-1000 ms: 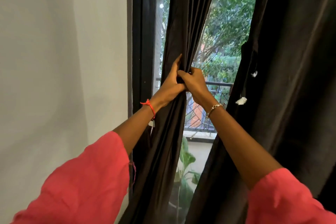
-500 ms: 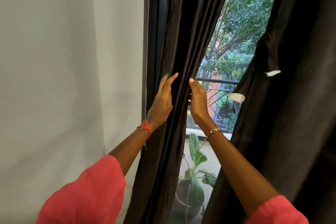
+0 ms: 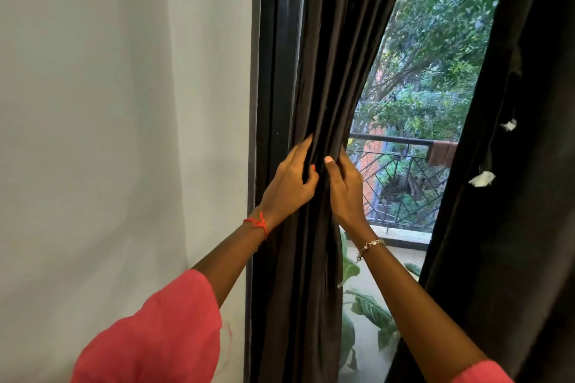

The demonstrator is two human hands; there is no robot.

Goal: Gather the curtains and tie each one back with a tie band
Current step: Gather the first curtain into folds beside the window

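A white wall meets a black window frame in soft daylight; beyond the glass, a balcony railing stands before leafy trees. A brown cloth hangs over the rail; a broad-leaved plant grows below.

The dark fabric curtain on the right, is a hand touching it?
No, the left hand and right hand both grip the gathered dark left curtain.

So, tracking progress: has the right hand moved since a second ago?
Yes. The right hand slid down the curtain, from level with the balcony rail to below it.
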